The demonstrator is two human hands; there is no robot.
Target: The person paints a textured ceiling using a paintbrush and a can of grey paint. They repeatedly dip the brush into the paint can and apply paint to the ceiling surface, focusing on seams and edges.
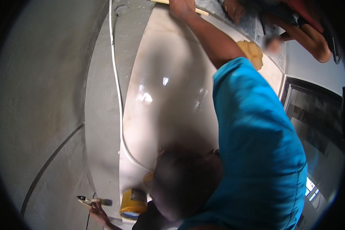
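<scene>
Neither my left hand nor my right hand can be picked out in the head view. A person in a blue shirt leans across the middle, head low, over a glossy cream slab. This person's raised hand grips a thin pale stick at the slab's top end. At the lower left another hand, not visibly mine, holds a paintbrush and a second thin handle. Its bristles point toward a yellow bucket near the slab's lower end.
A white cable runs along the slab's left side over a grey surface. An ochre, ragged-edged piece lies beyond the blue sleeve. More people's arms show at the upper right, above a dark-framed glass panel.
</scene>
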